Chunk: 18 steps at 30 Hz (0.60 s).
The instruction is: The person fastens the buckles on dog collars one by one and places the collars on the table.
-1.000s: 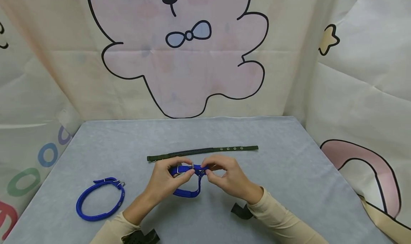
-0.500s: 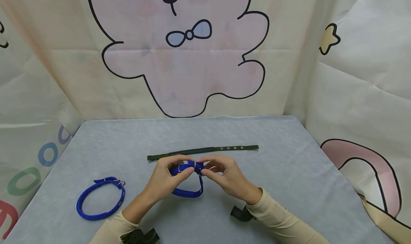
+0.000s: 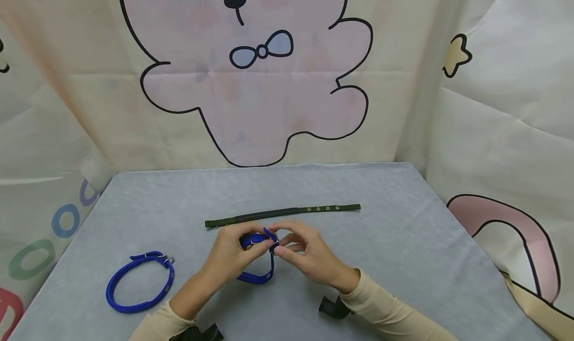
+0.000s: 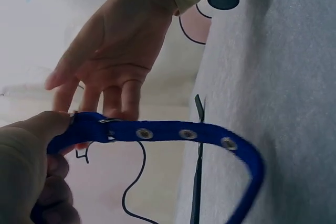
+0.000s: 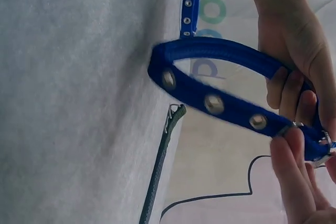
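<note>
Both hands hold a blue collar just above the table, bent into a loop with metal eyelets along its strap. My left hand pinches it near the metal buckle, thumb in front. Opposite, the right hand has its thumb and fingertips on the strap by the buckle, where a short blue end sticks up between the hands. The right wrist view shows the loop's eyelet strap hanging toward the table, and a metal ring at the gripped end. Fingers partly hide the buckle.
A second blue collar, fastened in a ring, lies on the table at the left. Behind the hands, a dark green collar is stretched out flat. Dark wrist mounts hang below both sleeves. Printed cloth surrounds the table.
The right hand has shifted left and turned slightly, close against the left fingers. The strap end between them has gone from lying flat to pointing up, and the loop has swung left.
</note>
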{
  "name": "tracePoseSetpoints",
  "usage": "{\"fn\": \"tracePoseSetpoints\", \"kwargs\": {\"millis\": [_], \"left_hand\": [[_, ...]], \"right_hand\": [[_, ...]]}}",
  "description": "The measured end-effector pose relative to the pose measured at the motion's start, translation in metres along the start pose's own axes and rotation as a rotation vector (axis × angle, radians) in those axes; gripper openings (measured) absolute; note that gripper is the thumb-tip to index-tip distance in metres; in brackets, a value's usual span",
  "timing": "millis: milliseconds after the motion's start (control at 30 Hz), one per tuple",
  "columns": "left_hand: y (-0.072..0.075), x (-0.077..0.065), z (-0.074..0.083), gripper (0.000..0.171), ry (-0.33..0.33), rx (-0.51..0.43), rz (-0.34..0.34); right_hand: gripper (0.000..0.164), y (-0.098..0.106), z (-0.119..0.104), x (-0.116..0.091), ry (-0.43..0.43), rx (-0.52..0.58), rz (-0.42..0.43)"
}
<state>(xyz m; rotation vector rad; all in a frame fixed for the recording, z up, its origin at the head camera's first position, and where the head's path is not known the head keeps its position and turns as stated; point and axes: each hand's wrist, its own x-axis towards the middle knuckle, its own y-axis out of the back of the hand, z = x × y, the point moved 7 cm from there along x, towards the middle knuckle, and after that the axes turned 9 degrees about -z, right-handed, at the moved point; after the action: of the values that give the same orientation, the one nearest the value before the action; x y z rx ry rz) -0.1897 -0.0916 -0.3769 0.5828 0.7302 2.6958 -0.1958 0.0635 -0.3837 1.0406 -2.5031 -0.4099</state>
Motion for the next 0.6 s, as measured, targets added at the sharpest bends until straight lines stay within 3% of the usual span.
{"fn": "tracePoseSetpoints", "kwargs": {"millis": [200,433,600], "left_hand": [[-0.009,-0.001,0.000,0.014,0.056,0.066,-0.100],[-0.011,0.001,-0.002,0.020,0.085,-0.033,-0.194],[-0.012,0.002,-0.001,0.020,0.085,-0.061,-0.215]], "right_hand": [[0.035,-0.004,0.001,-0.001,0.008,0.016,-0.016],[0.019,0.005,-0.006,0.000,0.104,-0.061,0.002],[0.015,0.006,-0.004,0.002,0.105,0.036,-0.009]]}}
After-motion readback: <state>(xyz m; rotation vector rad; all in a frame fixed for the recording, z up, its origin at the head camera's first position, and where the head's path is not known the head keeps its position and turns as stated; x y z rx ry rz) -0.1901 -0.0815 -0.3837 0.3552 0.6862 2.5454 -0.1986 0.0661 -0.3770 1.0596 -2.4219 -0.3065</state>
